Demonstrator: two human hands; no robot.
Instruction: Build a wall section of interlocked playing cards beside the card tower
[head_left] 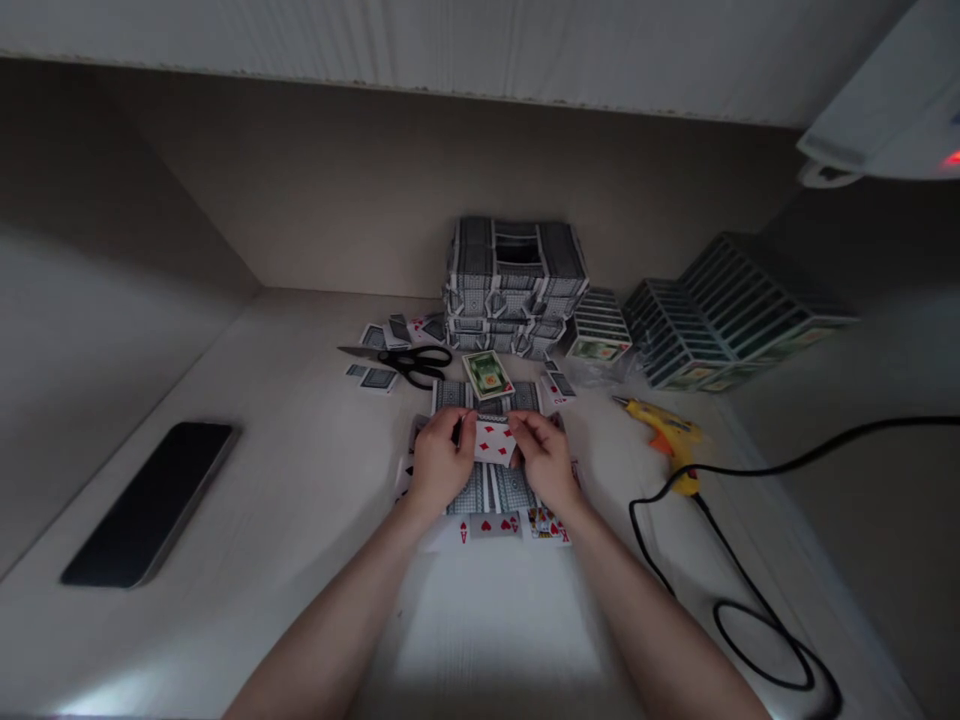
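Note:
Between my two hands is a playing card (493,443) with red diamonds facing up and its far edge folded. The fingers of my left hand (442,455) pinch its left side. At its right side, my right hand (541,455) grips it between thumb and fingers. Below the hands lies a flat arrangement of joined cards (472,492), mostly patterned backs up, with red-suited faces showing along the near edge. A green card box (488,375) lies just beyond the hands.
Behind stands a box built of cards (517,285). Black scissors (416,362) and cut card pieces are at its left. Stacked card packs (735,310), a yellow glue gun (671,435) and its black cable (750,590) are on the right. A phone (150,505) lies left.

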